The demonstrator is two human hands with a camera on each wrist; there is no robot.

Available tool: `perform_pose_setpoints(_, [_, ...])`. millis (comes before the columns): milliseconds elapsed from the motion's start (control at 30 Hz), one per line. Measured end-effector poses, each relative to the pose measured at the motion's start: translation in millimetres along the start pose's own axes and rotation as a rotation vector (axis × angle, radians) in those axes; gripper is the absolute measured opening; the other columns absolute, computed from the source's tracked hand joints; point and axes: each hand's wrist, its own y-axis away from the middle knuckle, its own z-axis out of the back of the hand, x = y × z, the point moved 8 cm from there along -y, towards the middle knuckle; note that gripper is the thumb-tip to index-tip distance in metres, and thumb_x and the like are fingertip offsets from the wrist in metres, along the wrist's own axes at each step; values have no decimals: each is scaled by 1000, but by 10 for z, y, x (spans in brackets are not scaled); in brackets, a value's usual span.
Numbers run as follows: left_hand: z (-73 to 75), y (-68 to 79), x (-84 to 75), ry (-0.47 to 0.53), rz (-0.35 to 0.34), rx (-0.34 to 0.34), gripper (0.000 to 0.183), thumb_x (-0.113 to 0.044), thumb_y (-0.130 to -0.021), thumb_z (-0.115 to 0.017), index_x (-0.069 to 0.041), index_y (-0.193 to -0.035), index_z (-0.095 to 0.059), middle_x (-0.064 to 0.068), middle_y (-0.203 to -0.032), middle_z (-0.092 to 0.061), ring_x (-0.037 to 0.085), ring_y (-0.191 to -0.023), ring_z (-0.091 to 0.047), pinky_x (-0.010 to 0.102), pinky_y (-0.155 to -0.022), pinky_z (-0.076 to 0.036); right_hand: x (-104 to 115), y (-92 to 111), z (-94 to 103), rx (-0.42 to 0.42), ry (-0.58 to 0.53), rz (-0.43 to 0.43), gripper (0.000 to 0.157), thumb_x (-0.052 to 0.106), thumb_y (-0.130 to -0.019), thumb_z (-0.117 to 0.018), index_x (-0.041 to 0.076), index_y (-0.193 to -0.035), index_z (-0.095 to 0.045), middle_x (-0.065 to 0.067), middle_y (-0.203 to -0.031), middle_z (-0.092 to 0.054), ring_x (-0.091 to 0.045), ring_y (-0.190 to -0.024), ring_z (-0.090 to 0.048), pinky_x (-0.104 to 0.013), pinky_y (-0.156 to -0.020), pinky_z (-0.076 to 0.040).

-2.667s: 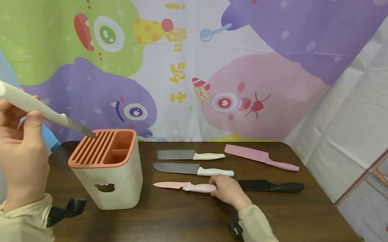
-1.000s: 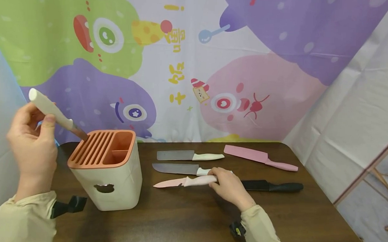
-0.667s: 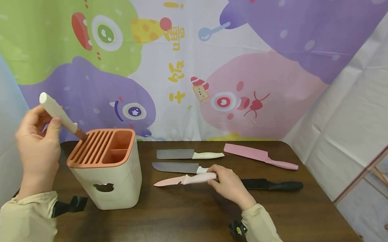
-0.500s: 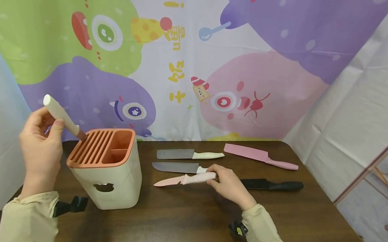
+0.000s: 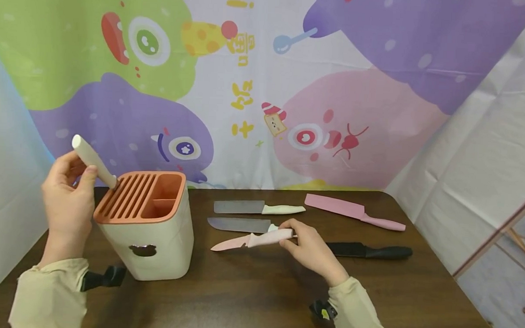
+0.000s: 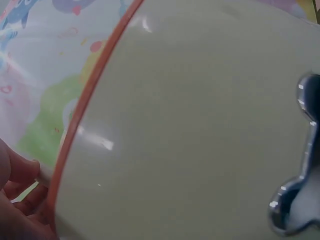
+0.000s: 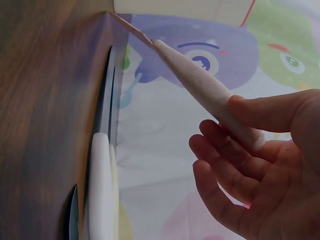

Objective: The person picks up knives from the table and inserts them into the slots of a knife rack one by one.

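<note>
My left hand [image 5: 70, 196] pinches the white handle of a knife [image 5: 93, 161], tilted with its blade down in a left slot of the knife block [image 5: 155, 252]. The block is cream with an orange slotted top; its wall fills most of the left wrist view. My right hand [image 5: 307, 245] pinches the handle end of a small pink paring knife [image 5: 268, 238]. In the right wrist view that paring knife [image 7: 200, 87] slants, its handle raised off the table and its tip low near the tabletop. Just behind it lies a white-handled kitchen knife [image 5: 238, 225], its handle partly hidden by my right hand.
On the brown table [image 5: 240, 298] also lie a cream-handled cleaver [image 5: 239, 207], a pink cleaver [image 5: 335, 206] at the back right, and a black knife [image 5: 385, 252] right of my right hand. A cartoon-printed curtain [image 5: 256, 86] hangs behind the table.
My left hand has moved right and down, sinking the white-handled knife's blade into the slot. My right hand has lifted the paring knife's handle, which lay flat at first.
</note>
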Motion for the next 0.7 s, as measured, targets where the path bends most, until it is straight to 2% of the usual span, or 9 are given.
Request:
perform_pose_setpoints(167, [-12, -4, 92, -39, 37, 6, 30, -3, -89, -53, -10, -118, -58, -13, -94, -55, 3, -95, -55, 11, -75, -40, 31, -8, 24, -12, -13, 20, 23, 13, -82, -67, 11, -103, -59, 0, -95, -62, -10, -76, -52, -21, -62, -43])
perform_pose_setpoints(433, [-26, -15, 123, -39, 25, 7, 30, -3, -89, -52, -9, -118, -59, -13, -94, -55, 2, -94, -54, 11, -75, -40, 55, -6, 50, -29, -56, 35, 22, 13, -82, -66, 11, -103, -59, -1, -96, -63, -10, -78, -54, -25, -66, -48])
perform_pose_setpoints(700, [-49, -41, 140, -90, 39, 28, 31, -7, -91, -52, -10, -121, -57, -14, -98, -53, 4, -98, -54, 13, -81, -42, 77, -3, 67, -36, -103, 42, 23, 12, -83, -66, 12, -104, -59, -1, -97, -63, -10, -76, -54, -22, -66, -47])
